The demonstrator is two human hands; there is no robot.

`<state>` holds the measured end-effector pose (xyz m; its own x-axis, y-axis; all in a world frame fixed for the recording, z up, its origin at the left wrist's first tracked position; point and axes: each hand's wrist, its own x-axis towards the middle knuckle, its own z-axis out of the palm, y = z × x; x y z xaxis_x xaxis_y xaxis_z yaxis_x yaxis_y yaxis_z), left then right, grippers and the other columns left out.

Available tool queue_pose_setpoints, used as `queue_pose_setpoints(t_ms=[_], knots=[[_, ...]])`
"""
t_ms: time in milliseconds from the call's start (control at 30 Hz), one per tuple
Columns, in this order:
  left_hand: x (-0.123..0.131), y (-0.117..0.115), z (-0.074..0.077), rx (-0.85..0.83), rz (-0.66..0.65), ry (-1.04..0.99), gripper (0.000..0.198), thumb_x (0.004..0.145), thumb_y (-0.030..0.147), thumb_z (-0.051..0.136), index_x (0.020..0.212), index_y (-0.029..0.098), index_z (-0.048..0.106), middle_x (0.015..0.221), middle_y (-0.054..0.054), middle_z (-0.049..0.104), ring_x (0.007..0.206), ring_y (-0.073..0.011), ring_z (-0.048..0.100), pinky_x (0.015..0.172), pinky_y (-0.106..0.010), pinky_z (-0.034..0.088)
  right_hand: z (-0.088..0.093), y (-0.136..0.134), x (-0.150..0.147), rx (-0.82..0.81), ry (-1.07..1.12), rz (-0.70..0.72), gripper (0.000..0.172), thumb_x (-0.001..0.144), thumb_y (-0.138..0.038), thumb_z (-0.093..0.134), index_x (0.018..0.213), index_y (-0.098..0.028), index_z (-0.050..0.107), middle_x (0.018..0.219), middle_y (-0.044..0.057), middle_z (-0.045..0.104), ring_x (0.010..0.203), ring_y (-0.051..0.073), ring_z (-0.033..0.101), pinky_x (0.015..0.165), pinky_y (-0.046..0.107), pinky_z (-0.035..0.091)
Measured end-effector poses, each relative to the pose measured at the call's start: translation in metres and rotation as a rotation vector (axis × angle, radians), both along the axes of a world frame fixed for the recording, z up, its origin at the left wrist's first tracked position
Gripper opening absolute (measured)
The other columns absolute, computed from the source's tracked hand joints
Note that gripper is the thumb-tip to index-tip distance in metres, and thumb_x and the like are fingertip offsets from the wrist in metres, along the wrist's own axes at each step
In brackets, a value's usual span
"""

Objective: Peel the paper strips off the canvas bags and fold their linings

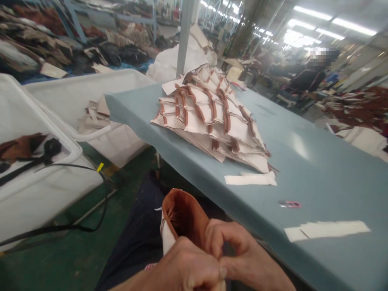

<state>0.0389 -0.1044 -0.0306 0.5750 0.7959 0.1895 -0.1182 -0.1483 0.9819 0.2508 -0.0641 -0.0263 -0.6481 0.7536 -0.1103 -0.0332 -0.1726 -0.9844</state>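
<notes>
Beside table [327, 173]: brown piece [195, 212], pinched by left hand [189, 262] and right hand [242, 250].
Gripped edge is best kept even, untwisted.

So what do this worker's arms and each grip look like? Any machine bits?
No machine parts visible: the left grip and right grip are ordinary human hands. No gloves, rings, cables or markings show on what's visible, though some fingers are hidden. The visible part of the left forearm has no sleeve. Dark clothing covers the legs.
</notes>
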Motion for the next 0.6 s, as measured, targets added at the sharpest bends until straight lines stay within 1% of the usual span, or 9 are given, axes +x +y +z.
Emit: queue_pose_setpoints(t_ms=[67,133,200,233,333,433,500,567,600], knots=[[-0.002,0.008,0.008,-0.068,0.088,0.031,0.041,0.098,0.02,0.056,0.065,0.024,0.032,0.059,0.008,0.033,0.054,-0.0094,0.034,0.054,-0.027,0.026,0.005,0.004,-0.004,0.083,-0.107,-0.067,0.059,0.093,-0.074,0.092,0.079,-0.02,0.07,0.094,0.004,0.076,0.09,0.018,0.07,0.083,0.029,0.053],[-0.008,0.022,0.011,-0.116,0.193,0.083,0.049,0.101,0.031,0.058,0.06,0.024,0.031,0.054,0.008,0.031,0.049,-0.0089,0.03,0.05,-0.026,0.025,0.01,0.009,-0.007,0.172,-0.254,-0.183,0.06,0.093,-0.08,0.088,0.095,-0.022,0.075,0.123,0.011,0.081,0.114,0.025,0.075,0.097,0.034,0.056],[-0.016,0.038,0.009,-0.139,0.269,0.083,0.053,0.102,0.041,0.058,0.059,0.026,0.03,0.053,0.009,0.029,0.047,-0.0088,0.027,0.047,-0.025,0.025,0.018,0.013,-0.009,0.219,-0.356,-0.274,0.066,0.092,-0.085,0.083,0.114,-0.023,0.077,0.148,0.015,0.076,0.134,0.03,0.072,0.105,0.038,0.057],[-0.02,0.044,0.007,-0.14,0.308,0.084,0.053,0.102,0.044,0.058,0.059,0.026,0.032,0.053,0.008,0.031,0.047,-0.0091,0.027,0.047,-0.025,0.027,0.022,0.013,-0.01,0.223,-0.377,-0.291,0.07,0.093,-0.087,0.081,0.121,-0.023,0.077,0.154,0.016,0.074,0.138,0.031,0.071,0.106,0.039,0.057],[-0.03,0.056,-0.002,-0.12,0.439,0.118,0.052,0.099,0.044,0.061,0.058,0.026,0.036,0.056,0.006,0.038,0.051,-0.0108,0.035,0.049,-0.025,0.029,0.038,0.007,-0.017,0.184,-0.468,-0.249,0.071,0.093,-0.083,0.08,0.133,-0.024,0.077,0.147,0.015,0.078,0.13,0.032,0.074,0.105,0.041,0.059],[-0.028,0.056,-0.005,-0.095,0.555,0.163,0.05,0.094,0.04,0.066,0.057,0.025,0.036,0.057,0.005,0.038,0.054,-0.0114,0.037,0.054,-0.027,0.026,0.042,-0.002,-0.031,0.176,-0.741,-0.16,0.06,0.087,-0.056,0.093,0.136,-0.024,0.078,0.133,0.011,0.083,0.119,0.033,0.078,0.103,0.043,0.059],[-0.022,0.055,-0.004,-0.091,0.597,0.179,0.048,0.092,0.039,0.065,0.057,0.025,0.035,0.055,0.006,0.035,0.052,-0.0108,0.034,0.055,-0.029,0.023,0.03,-0.006,-0.038,0.249,-0.912,-0.11,0.05,0.087,-0.038,0.091,0.133,-0.023,0.078,0.127,0.011,0.085,0.117,0.034,0.08,0.1,0.043,0.058],[-0.016,0.055,-0.001,-0.1,0.621,0.184,0.047,0.092,0.041,0.061,0.057,0.026,0.033,0.054,0.007,0.033,0.051,-0.0104,0.032,0.055,-0.029,0.023,0.008,-0.009,-0.037,0.366,-0.994,-0.051,0.034,0.094,-0.029,0.078,0.128,-0.023,0.079,0.12,0.011,0.086,0.111,0.035,0.082,0.094,0.041,0.058],[-0.014,0.056,0.0,-0.112,0.636,0.185,0.047,0.093,0.042,0.059,0.058,0.027,0.031,0.055,0.007,0.031,0.052,-0.0107,0.032,0.055,-0.029,0.023,-0.005,-0.009,-0.033,0.417,-1.007,-0.022,0.025,0.096,-0.027,0.072,0.12,-0.023,0.079,0.113,0.011,0.087,0.105,0.034,0.083,0.088,0.038,0.058]])
